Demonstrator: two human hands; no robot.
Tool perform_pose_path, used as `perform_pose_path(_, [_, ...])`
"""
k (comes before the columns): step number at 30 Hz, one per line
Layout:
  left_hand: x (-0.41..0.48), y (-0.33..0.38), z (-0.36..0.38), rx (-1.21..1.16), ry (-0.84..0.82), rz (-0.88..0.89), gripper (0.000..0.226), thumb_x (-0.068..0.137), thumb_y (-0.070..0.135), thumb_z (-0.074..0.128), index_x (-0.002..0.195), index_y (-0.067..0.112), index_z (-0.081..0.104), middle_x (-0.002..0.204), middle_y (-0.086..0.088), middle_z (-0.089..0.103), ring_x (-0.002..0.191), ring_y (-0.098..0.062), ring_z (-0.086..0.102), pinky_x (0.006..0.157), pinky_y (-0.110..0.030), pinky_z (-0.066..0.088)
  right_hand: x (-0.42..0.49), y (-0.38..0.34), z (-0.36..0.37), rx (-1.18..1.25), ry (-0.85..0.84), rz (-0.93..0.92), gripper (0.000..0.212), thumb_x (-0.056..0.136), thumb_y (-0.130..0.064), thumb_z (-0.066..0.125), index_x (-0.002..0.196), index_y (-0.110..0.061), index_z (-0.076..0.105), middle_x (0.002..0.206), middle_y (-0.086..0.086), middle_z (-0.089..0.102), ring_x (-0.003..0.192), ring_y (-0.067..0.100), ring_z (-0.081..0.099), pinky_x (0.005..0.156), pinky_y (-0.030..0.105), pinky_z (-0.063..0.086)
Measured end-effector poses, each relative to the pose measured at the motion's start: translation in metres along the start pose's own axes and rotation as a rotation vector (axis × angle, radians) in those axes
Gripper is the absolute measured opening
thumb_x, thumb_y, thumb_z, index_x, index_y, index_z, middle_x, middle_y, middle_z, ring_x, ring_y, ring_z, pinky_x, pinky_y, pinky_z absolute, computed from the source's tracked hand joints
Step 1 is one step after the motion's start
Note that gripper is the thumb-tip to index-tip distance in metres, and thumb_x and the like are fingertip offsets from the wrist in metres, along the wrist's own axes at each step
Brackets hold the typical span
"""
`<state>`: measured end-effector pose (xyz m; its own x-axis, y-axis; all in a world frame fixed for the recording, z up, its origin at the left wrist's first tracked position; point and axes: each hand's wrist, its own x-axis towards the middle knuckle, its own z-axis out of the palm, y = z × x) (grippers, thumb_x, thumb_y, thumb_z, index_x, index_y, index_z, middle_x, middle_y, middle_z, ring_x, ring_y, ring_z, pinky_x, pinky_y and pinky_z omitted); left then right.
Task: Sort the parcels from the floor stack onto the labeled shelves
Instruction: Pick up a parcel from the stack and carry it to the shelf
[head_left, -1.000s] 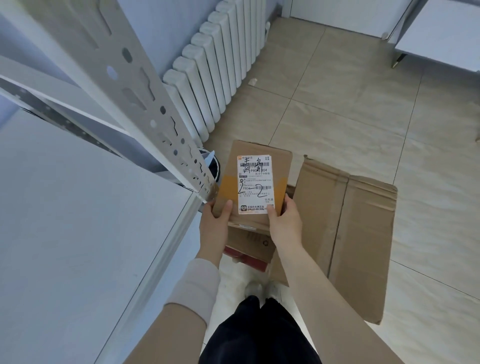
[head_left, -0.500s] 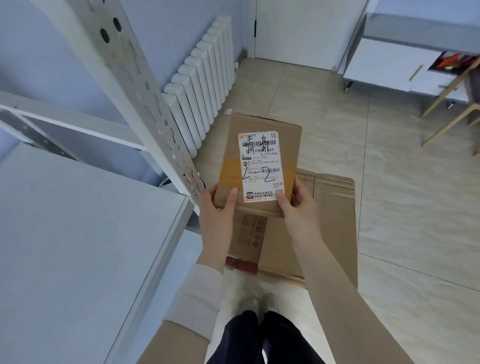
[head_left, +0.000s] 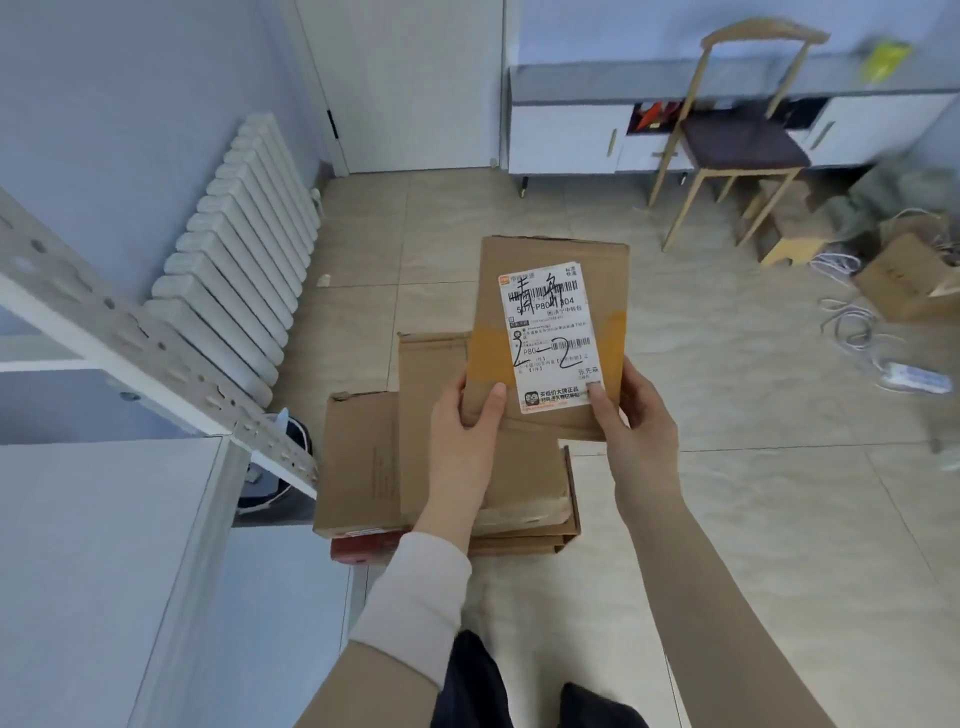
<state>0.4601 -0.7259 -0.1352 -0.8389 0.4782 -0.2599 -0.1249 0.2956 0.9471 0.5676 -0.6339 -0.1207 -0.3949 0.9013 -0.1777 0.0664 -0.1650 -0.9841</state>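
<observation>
Item in hand: one flat brown cardboard parcel (head_left: 550, 332) with a white printed shipping label (head_left: 548, 338), held up in front of the person above the floor stack, label facing the camera. Left hand (head_left: 467, 415) grips the lower left corner, thumb on the face; right hand (head_left: 631, 410) grips the lower right edge, thumb resting on the label's bottom corner; both grips are closed on the parcel. Label carries barcodes, printed text and large handwritten marks, including what looks like "2-2"; the fine print is too small to read. Remaining on the beige tiled floor (head_left: 727, 519): a low pile of flat brown cardboard parcels (head_left: 415, 467), several layers deep, with a red item showing at its bottom edge; the exact count cannot be told, as the forearms and the held parcel cover part of it. Destination: a white metal shelving unit with perforated uprights (head_left: 156, 364) at the left, its visible pale shelf board bare; no shelf labels can be seen, and other tiers are cut off by the frame. Progress, as judged: early to middle, this parcel being read, not yet placed, most of the stack outstanding.
</observation>
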Motion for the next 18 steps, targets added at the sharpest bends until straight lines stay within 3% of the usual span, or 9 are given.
perform_pose_path(3, [-0.032,0.003,0.056,-0.023,-0.144,-0.032,0.035,0.092,0.033,0.056,0.125,0.026,0.047,0.103,0.015,0.06,0.087,0.006,0.056,0.073,-0.005,0.045,-0.008,0.009,-0.068,0.041,0.089,-0.001,0.048,0.09,-0.018,0.061,0.137,-0.02,0.049,0.13,-0.004,0.059,0.118,0.005,0.056,0.103,0.03,0.045])
perform_pose_path(5, [-0.059,0.005,0.096,-0.044,-0.229,-0.06,0.035,0.092,0.031,0.056,0.124,0.023,0.044,0.104,0.012,0.06,0.084,0.009,0.054,0.064,-0.004,0.044,-0.017,0.014,-0.117,0.047,0.157,-0.01,0.048,0.092,-0.022,0.059,0.138,-0.022,0.047,0.133,-0.006,0.057,0.12,0.003,0.054,0.102,0.024,0.045])
perform_pose_path(7, [-0.088,0.004,0.137,0.008,-0.325,-0.043,0.041,0.091,0.036,0.056,0.126,0.02,0.042,0.113,0.008,0.057,0.093,-0.001,0.055,0.068,-0.008,0.04,-0.028,0.02,-0.166,0.061,0.242,0.005,0.048,0.093,-0.025,0.057,0.139,-0.025,0.045,0.134,-0.008,0.055,0.121,0.003,0.052,0.099,0.018,0.044])
perform_pose_path(9, [-0.117,0.001,0.177,0.047,-0.409,-0.024,0.045,0.09,0.039,0.056,0.127,0.018,0.041,0.114,0.008,0.055,0.101,-0.006,0.054,0.071,-0.008,0.037,-0.039,0.025,-0.212,0.09,0.335,0.028,0.047,0.094,-0.027,0.054,0.14,-0.028,0.044,0.135,-0.009,0.054,0.124,0.005,0.05,0.101,0.021,0.042])
perform_pose_path(12, [-0.156,0.0,0.231,0.096,-0.525,-0.002,0.046,0.091,0.037,0.056,0.129,0.015,0.041,0.111,0.009,0.053,0.101,-0.007,0.052,0.069,-0.008,0.039,-0.057,0.029,-0.273,0.125,0.462,0.052,0.045,0.096,-0.027,0.049,0.141,-0.032,0.041,0.137,-0.011,0.052,0.126,0.005,0.047,0.102,0.022,0.038])
perform_pose_path(18, [-0.208,0.003,0.323,0.176,-0.76,0.061,0.048,0.091,0.033,0.057,0.131,0.012,0.041,0.113,0.007,0.053,0.104,-0.011,0.053,0.082,-0.02,0.038,-0.083,0.033,-0.365,0.187,0.708,0.061,0.044,0.099,-0.021,0.043,0.142,-0.027,0.039,0.13,-0.01,0.056,0.121,0.005,0.051,0.103,0.025,0.04])
